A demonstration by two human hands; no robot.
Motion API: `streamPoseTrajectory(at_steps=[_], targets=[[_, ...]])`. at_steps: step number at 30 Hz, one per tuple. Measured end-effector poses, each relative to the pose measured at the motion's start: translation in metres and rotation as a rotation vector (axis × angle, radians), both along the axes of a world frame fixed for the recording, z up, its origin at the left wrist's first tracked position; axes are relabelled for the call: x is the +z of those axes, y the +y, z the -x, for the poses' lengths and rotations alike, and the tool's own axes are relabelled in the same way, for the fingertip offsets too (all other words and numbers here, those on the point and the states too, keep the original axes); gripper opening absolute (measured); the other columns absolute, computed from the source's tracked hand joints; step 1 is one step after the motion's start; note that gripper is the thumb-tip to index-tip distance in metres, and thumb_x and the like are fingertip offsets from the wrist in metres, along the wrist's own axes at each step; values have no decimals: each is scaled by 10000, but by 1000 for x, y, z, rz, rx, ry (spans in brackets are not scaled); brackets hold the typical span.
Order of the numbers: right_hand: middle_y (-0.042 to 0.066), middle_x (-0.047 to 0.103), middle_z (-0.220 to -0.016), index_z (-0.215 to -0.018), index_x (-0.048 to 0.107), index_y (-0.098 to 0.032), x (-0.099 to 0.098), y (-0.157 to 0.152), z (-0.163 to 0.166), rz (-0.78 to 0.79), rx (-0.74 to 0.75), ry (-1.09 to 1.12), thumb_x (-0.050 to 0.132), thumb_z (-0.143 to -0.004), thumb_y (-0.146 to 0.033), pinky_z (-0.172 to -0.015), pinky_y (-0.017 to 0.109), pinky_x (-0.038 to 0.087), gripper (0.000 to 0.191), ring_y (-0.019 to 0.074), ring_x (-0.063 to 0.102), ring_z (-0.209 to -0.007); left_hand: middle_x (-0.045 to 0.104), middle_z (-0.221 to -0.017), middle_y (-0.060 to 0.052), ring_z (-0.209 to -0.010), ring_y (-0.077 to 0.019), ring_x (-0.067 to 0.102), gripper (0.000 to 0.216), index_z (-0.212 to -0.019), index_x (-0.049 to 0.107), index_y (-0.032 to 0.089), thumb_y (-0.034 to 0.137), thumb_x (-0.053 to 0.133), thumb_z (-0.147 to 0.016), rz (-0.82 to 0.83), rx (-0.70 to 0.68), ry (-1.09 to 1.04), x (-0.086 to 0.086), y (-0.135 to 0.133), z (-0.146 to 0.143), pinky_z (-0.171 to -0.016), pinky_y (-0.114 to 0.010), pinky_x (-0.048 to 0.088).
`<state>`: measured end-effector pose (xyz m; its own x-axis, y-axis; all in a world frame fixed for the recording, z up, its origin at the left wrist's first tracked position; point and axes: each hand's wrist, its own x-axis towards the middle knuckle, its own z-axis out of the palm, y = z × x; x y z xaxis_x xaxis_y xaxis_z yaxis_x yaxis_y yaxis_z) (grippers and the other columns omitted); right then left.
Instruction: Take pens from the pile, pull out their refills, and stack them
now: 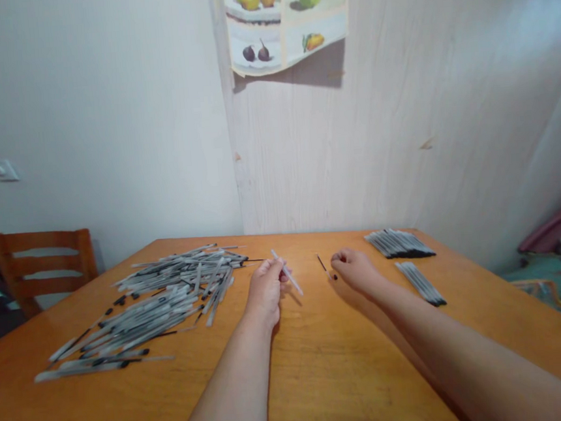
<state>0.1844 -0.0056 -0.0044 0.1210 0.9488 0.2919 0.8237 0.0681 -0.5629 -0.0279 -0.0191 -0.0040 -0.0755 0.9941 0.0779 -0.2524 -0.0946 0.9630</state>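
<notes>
A pale, translucent pen barrel (289,274) is pinched at a slant in the fingers of my left hand (266,287), over the middle of the table. My right hand (354,266) hovers to its right with the fingers curled together; whatever is between them, if anything, is hidden. Just left of those fingertips is a thin, dark-tipped pen refill (322,263), apart from them. A small black pen cap (334,276) sits close beneath the same fingertips.
Left on the wooden table (319,377) spreads a loose heap of pen parts (143,321), with barrels, refills and black caps mixed. At the right lie a larger row of capped pens (396,244) and a smaller row (420,283). A wooden chair (44,264) stands behind the left side.
</notes>
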Motion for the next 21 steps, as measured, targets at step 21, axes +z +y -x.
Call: streamPoseTrajectory(at_steps=[21], targets=[[100, 655, -583, -754, 709, -136, 4, 72, 38, 403, -53, -375, 811, -555, -204, -575, 299, 492, 234, 248, 682, -661, 613, -645, -17, -469, -66, 452, 221, -755, 588, 163, 371, 656, -723, 199, -64, 67, -10, 2, -3, -443, -189, 240]])
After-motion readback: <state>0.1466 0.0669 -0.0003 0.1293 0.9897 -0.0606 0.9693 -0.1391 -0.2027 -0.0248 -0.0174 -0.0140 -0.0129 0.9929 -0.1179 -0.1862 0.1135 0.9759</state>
